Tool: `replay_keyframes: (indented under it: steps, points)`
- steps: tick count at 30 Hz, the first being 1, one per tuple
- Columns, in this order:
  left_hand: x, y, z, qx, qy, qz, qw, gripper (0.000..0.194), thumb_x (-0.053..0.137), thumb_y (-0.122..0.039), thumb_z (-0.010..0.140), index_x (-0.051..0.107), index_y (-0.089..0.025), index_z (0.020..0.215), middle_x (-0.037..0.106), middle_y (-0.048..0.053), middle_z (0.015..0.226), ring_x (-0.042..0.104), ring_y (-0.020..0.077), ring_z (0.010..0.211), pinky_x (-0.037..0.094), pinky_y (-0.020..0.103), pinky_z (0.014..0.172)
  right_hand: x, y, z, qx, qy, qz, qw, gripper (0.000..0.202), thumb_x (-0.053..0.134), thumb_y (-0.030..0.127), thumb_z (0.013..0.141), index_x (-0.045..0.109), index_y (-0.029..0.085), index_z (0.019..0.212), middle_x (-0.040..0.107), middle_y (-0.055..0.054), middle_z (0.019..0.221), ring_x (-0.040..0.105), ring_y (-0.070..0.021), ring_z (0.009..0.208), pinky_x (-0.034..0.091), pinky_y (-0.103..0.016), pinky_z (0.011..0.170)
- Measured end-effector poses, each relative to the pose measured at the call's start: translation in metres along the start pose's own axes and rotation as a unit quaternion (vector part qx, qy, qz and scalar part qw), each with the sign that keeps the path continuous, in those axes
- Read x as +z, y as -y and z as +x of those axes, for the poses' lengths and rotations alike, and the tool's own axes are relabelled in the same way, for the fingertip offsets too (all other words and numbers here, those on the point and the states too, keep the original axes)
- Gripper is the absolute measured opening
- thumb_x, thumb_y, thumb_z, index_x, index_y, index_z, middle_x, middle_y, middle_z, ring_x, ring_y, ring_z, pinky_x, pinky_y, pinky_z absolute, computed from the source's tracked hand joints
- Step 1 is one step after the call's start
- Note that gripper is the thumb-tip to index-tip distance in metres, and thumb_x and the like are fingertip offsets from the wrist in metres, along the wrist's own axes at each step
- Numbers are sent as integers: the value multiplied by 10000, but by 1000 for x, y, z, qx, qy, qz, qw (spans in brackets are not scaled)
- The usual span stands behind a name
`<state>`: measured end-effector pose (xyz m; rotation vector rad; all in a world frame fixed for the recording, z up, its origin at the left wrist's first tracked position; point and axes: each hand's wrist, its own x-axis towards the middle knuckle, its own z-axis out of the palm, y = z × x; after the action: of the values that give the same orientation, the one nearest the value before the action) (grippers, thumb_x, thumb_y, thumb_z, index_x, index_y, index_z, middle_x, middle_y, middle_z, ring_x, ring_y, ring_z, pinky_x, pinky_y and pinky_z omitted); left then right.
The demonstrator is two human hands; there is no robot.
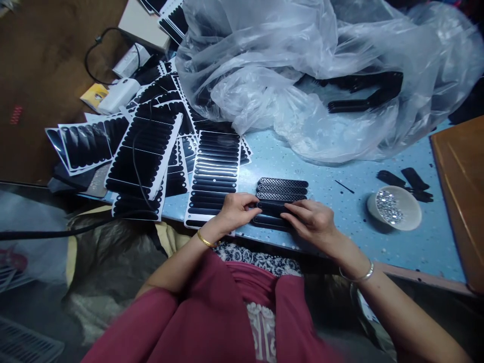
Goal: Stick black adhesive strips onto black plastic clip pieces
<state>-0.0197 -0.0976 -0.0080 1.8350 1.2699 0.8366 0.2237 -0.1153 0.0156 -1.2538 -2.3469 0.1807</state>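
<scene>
The fingertips of the left hand (237, 209) and right hand (313, 218) hide the ends of the black strip (272, 208) between them. The plastic bag (264, 55) runs past the top edge, its creased film blurring the black pieces (381, 93) inside, which seem long and flat. The silvery bits (389, 205) are too small to identify. The right edge cuts off the brown panel (461, 186); the red marking (16, 115) is too blurred to read.

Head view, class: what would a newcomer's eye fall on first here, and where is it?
Probably the big crumpled clear plastic across the far side of the blue table. Next come the overlapping sheets of black strips at the left, and the white bowl of shiny bits beyond the right hand.
</scene>
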Motion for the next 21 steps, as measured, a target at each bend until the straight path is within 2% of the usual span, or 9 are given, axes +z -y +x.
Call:
replay_keyframes:
  steps: [12,15,17,21]
  points:
    - [-3,-5,1,-15,2,-9,1000,172,765,-202,703,756,-143,864,724,33,719,577,104,532,452,211,535,1,-2,1,-10,23,-25,999,242,594,334,924,772,174,959,738,-92,814,632,-171,660,395,-296,587]
    - [-6,-10,2,-18,4,-22,1000,135,677,-227,788,757,-134,844,726,42,704,588,111,538,456,214,545,2,-3,0,-2,29,-19,999,252,588,350,926,769,180,974,739,-94,818,637,-180,681,404,-303,602]
    - [-7,-12,3,-18,4,-22,1000,184,600,-226,847,753,-143,787,735,40,705,616,120,573,465,218,578,2,-3,1,3,35,-14,999,255,584,354,928,768,186,983,740,-97,827,640,-183,689,418,-310,616]
    - [-6,-15,5,-34,2,-14,999,173,620,-232,841,754,-159,760,737,21,683,636,128,590,452,213,573,2,-3,0,5,36,-7,999,260,572,360,939,766,193,987,742,-95,834,647,-182,704,436,-310,632]
